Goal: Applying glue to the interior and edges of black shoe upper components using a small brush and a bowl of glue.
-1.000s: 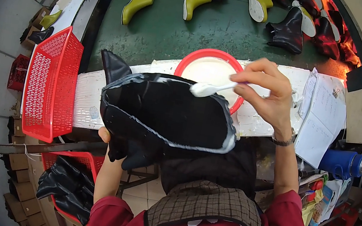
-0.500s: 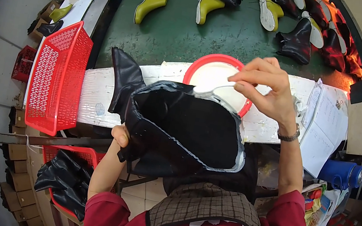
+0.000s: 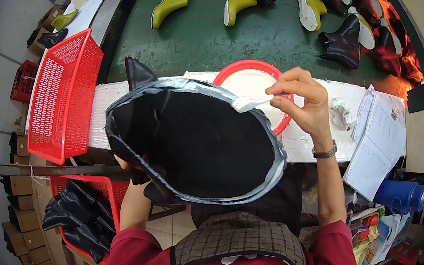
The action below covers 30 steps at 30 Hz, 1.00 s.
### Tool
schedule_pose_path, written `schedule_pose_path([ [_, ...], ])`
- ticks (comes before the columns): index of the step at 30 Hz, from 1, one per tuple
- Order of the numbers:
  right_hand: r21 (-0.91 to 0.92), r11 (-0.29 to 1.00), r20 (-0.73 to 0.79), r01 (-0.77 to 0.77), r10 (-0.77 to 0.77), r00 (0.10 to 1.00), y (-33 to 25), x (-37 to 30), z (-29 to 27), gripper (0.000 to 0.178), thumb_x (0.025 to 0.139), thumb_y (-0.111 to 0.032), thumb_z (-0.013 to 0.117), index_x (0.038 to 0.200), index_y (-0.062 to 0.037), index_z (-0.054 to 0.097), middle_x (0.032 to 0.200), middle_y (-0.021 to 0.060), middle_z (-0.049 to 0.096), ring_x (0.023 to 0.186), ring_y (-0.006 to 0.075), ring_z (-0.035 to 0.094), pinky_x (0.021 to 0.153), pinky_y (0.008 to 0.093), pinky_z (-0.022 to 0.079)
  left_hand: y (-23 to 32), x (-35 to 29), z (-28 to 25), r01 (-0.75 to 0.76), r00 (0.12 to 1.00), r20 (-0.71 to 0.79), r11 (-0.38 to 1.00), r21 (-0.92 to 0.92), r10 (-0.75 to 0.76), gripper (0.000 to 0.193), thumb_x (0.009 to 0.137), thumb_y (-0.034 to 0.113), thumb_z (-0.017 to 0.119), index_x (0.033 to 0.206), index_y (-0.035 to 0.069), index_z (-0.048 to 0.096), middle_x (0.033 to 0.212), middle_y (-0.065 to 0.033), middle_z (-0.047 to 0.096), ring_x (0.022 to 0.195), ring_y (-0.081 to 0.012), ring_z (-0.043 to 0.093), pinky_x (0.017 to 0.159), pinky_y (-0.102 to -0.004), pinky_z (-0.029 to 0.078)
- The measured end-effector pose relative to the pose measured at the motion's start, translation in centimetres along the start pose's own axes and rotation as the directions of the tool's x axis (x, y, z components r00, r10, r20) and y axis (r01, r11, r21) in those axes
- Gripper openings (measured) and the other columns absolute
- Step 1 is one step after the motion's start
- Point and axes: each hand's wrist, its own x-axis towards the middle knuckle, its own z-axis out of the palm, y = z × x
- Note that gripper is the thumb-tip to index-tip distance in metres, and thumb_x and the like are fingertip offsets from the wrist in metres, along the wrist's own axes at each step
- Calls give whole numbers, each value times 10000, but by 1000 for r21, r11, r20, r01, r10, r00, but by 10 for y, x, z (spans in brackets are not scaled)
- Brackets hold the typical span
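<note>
My left hand [image 3: 120, 162] grips a black leather boot upper [image 3: 193, 140] from its left side, most of the fingers hidden behind the leather. The upper's wide opening is turned up, and whitish glue coats its rim. A pointed part of the upper sticks up at the far left. Between thumb and fingertips, my right hand [image 3: 304, 99] pinches a small brush [image 3: 245, 103] loaded with white glue. The brush head touches the far edge of the rim. Just behind is a red-rimmed round tub [image 3: 228, 71] of white glue, partly covered by my right hand and the upper.
A red perforated basket [image 3: 61, 100] stands left; a lower red crate [image 3: 118, 198] holds black uppers [image 3: 81, 217]. Yellow-green boots [image 3: 169, 8] and black boots [image 3: 344, 42] lie on the green belt, near an orange glow. An open notebook [image 3: 376, 147] and blue flask [image 3: 399, 195] are right.
My left hand has turned the boot upper so its opening faces up more fully. My right hand and the brush have shifted slightly, the brush now lying over the rim's far edge.
</note>
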Motion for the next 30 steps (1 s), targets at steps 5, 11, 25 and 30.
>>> schedule_pose_path([
  [5, 88, 992, -113, -92, 102, 988, 14, -28, 7, 175, 787, -39, 816, 958, -73, 796, 899, 27, 692, 845, 139, 621, 750, 282, 473, -21, -9, -2, -112, 992, -46, 992, 60, 115, 912, 680, 249, 829, 1469, -24, 461, 1419, -228, 557, 1283, -366, 568, 1062, -482, 484],
  [11, 130, 967, -164, -218, 237, 957, 3, -56, 12, 159, 824, -27, 795, 981, -49, 786, 929, 35, 689, 838, 110, 615, 752, 251, 483, -5, 14, -18, -256, 960, -73, 955, 149, 269, 936, 680, 284, 847, 1475, -19, 455, 1420, -213, 562, 1282, -365, 573, 1045, -489, 500],
  [25, 421, 808, -554, -412, 589, 588, 126, -98, -12, 162, 1061, -174, 540, 1132, -27, 547, 747, -21, 530, 494, 10, 397, 404, 187, 301, 10, 318, -3, 87, 996, -92, 522, 849, -17, 787, 812, -1, 784, 1502, 16, 407, 1292, -79, 627, 1110, -134, 614, 955, -294, 514],
  [30, 419, 804, -566, -422, 595, 571, 127, -98, -10, 159, 1060, -172, 546, 1119, -25, 553, 741, -21, 543, 507, 9, 409, 423, 181, 309, -27, 394, -71, 126, 990, -99, 320, 939, -99, 834, 786, 55, 842, 1504, 16, 419, 1339, -74, 610, 1175, -143, 577, 1017, -292, 475],
])
